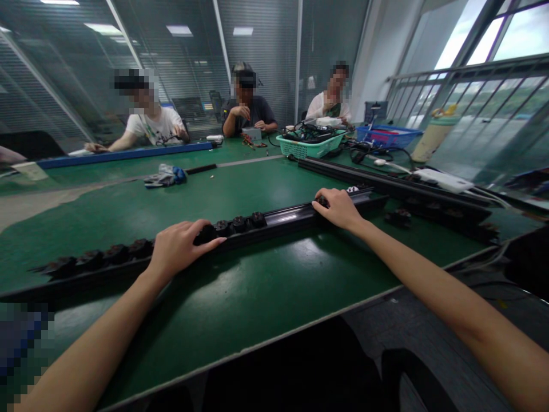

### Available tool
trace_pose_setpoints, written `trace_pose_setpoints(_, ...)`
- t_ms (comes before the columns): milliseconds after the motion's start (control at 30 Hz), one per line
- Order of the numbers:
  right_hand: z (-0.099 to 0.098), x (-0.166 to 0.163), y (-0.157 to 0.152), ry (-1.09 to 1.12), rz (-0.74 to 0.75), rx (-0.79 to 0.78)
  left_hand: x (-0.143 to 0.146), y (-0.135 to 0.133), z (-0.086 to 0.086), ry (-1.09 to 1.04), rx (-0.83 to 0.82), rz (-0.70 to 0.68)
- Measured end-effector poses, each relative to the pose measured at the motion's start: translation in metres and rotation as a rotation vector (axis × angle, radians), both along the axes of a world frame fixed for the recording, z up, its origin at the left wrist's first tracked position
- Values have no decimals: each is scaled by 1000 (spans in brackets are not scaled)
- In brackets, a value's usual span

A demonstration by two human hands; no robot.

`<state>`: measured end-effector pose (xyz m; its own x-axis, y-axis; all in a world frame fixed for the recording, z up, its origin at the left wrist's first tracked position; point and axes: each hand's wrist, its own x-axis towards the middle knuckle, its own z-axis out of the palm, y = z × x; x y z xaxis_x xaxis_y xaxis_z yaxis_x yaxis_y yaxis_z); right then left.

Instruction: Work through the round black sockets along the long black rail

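Observation:
A long black rail point(283, 218) lies at a slant across the green table, with several black round modules point(239, 224) sitting in a row along it. My left hand point(178, 246) is curled round one black module, its thumb stretched along the rail's near side. Further right, my right hand point(338, 207) grips a small dark module point(321, 201) on the rail between thumb and fingers. Between the two hands, a stretch of shiny bare channel shows. More modules point(115, 253) stand on the rail left of my left hand.
Beyond the rail lie grey-blue gloves point(166, 176). A green basket point(300, 150) of cables, a blue basket point(388, 136) and a white power strip point(444, 180) are at the far right. Another black rail point(386, 186) lies there. Three people sit across the table point(274, 297).

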<state>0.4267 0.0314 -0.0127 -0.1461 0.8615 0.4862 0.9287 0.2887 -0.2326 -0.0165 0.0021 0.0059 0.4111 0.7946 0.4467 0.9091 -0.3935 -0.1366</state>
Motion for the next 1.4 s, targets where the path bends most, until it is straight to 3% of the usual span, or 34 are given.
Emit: trace_pose_setpoints(1400, 6, 8, -2, 17, -87, -12, 1, 0, 0, -1, -18, 15)
